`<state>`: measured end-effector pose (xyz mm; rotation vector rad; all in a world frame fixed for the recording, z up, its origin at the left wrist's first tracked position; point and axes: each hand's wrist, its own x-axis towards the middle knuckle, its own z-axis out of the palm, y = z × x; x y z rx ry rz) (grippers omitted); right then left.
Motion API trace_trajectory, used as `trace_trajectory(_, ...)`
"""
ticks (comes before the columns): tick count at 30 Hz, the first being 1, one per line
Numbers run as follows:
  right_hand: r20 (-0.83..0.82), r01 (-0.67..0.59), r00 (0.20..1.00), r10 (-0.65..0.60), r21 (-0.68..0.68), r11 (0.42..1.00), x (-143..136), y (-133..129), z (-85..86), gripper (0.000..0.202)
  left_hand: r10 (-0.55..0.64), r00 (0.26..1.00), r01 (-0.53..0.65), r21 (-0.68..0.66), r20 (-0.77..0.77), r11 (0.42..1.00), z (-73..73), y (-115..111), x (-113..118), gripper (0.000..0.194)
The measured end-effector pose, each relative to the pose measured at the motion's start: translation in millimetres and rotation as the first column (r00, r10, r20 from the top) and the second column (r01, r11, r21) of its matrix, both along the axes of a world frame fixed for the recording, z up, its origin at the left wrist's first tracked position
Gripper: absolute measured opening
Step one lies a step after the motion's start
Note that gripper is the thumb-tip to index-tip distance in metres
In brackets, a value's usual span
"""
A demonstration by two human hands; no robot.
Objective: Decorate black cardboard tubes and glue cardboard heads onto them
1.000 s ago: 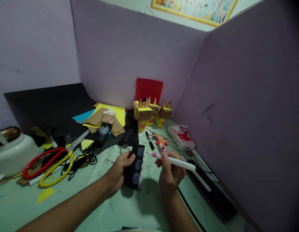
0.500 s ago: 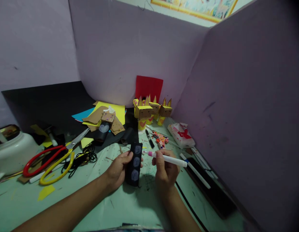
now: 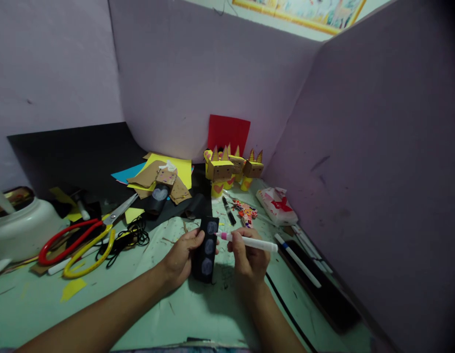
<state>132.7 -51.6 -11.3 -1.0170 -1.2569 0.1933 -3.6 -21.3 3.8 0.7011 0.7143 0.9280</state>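
Note:
A black paper tube (image 3: pixel 203 264) with three pale round patches down its front stands almost upright in my left hand (image 3: pixel 183 257), thumb in front and fingertips showing past its right side. My right hand (image 3: pixel 251 262) grips a white marker (image 3: pixel 258 243) with a pink collar. The marker's tip points left and is at the tube's right edge, by the top patch; I cannot tell whether it touches. Beyond my hands, a black pen (image 3: pixel 229 211) lies near a small orange-and-white patterned piece (image 3: pixel 247 213).
Red-and-yellow scissors (image 3: pixel 107 228), tangled black cord (image 3: pixel 133 240) and a white pot (image 3: pixel 23 230) are on the left. Cardboard-headed figures (image 3: pixel 222 171) stand at the back. On the right are a tissue pack (image 3: pixel 276 206), a blue-banded marker (image 3: pixel 299 261) and a dark slab (image 3: pixel 330 294).
My right hand has moved the marker left, bringing its tip to the tube's edge. The left hand keeps its hold on the tube. The whole view has shifted slightly.

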Motion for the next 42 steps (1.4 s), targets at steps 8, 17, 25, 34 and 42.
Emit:
trace_trajectory(8,0.078,-0.042,0.996,0.039,0.04,0.998,-1.1,0.4,0.1,0.008,-0.005,1.0,0.004,0.04,0.029,0.999,-0.7,-2.2,-0.6,0.026)
trace_trajectory(17,0.018,0.023,1.0,-0.023,0.01,1.0,3.7,2.1,-2.1,0.011,0.009,0.999,-0.01,0.021,0.038,1.0,-0.4,-2.1,0.4,0.036)
trace_trajectory(25,0.004,0.015,1.0,-0.015,-0.026,1.0,3.1,4.1,-1.8,0.01,0.007,1.0,-0.008,0.017,0.027,1.0,0.5,-2.0,0.0,0.037)
trace_trajectory(34,0.001,0.019,1.0,-0.019,-0.025,1.0,2.5,2.6,0.1,0.011,-0.009,1.0,0.008,0.027,0.022,1.0,-0.3,-2.3,-0.1,0.037)
trace_trajectory(42,0.045,0.019,0.999,-0.019,-0.001,1.0,2.4,2.5,2.4,0.012,-0.014,0.999,0.012,0.049,0.034,0.999,-1.9,-2.0,-0.4,0.037)
